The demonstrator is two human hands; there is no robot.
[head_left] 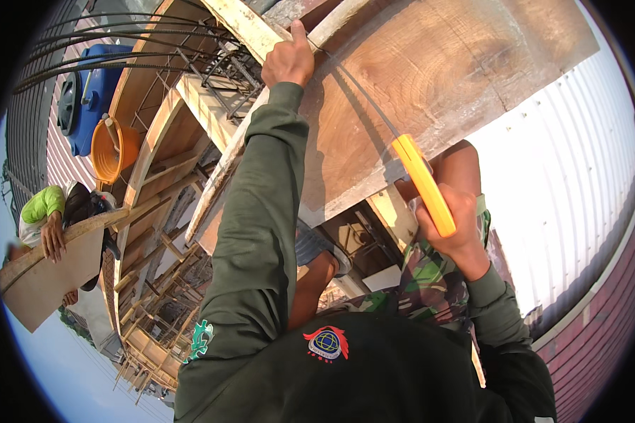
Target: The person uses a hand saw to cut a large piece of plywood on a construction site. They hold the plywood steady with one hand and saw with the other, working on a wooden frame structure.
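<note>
My right hand [453, 224] grips the yellow handle of a hand saw [422, 182]. Its thin dark blade [363, 95] runs up and left across a large brown plywood board [430, 77]. My left hand [288, 58] is stretched out in a dark green sleeve and presses on the board's far edge, thumb up, beside a pale wooden batten [243, 25]. The blade's far tip ends near that hand. My knees in camouflage shorts [430, 282] are under the board.
Steel reinforcing bars [134, 42] lie along wooden formwork [155, 141] to the left. A blue drum [92, 84] and an orange bucket [113, 151] stand beyond. Another person in a lime sleeve [46, 208] holds a plywood sheet [42, 275]. Corrugated roofing [571, 183] lies right.
</note>
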